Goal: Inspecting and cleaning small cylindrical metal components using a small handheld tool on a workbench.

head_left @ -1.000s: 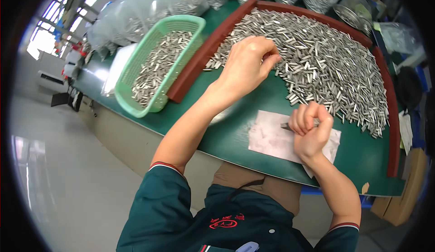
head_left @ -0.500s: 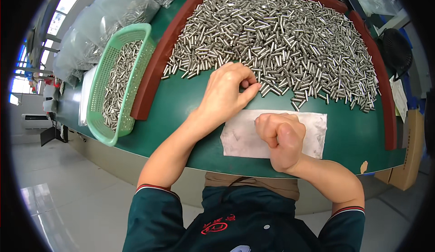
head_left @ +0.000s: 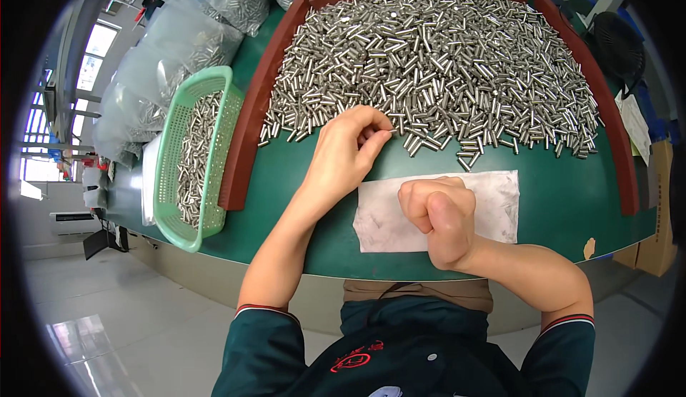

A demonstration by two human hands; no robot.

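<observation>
A wide heap of short silvery metal pins (head_left: 436, 61) covers the far part of the green table. My left hand (head_left: 346, 147) is at the heap's near edge, thumb and index finger closed together. A small shiny end shows at those fingertips, looking like one metal pin. My right hand (head_left: 441, 218) is curled into a fist over a white, smudged cloth (head_left: 493, 207). Whatever the fist holds, if anything, is hidden by the fingers.
Dark red rails (head_left: 249, 125) border the heap on the left, back and right. Left of them a green perforated basket (head_left: 166, 200) contains more pins. Clear plastic bags of pins (head_left: 171, 54) stand behind it. A black fan (head_left: 616, 50) is at the right.
The view has tilted a little. My left hand has shifted slightly left along the heap's edge, its fingertips still together. My right fist stays over the cloth.
</observation>
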